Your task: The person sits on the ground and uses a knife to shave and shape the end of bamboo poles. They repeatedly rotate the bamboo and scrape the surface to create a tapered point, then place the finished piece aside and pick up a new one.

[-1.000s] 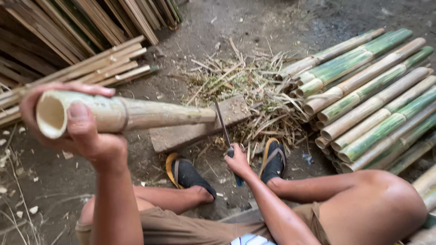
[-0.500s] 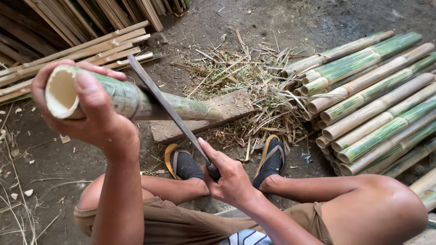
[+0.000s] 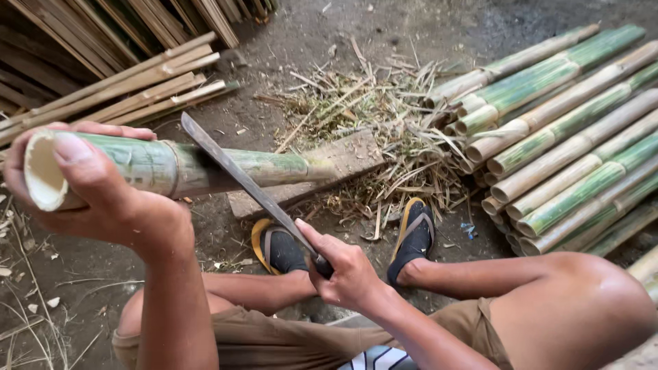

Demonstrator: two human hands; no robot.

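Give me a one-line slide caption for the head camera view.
Left hand grips a green bamboo pole while right hand lays a long blade across it.

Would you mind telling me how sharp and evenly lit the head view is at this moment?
Head view: soft, even daylight, no glare or hard shadows; the left hand, bamboo pole and blade look sharp; the right hand is crisp too; the wide lens stretches the near forearm and knee at the frame edges.

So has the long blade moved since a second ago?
Yes. The blade, held in the right hand, has swung up from beside the wooden block and now lies across the bamboo pole gripped by the left hand.
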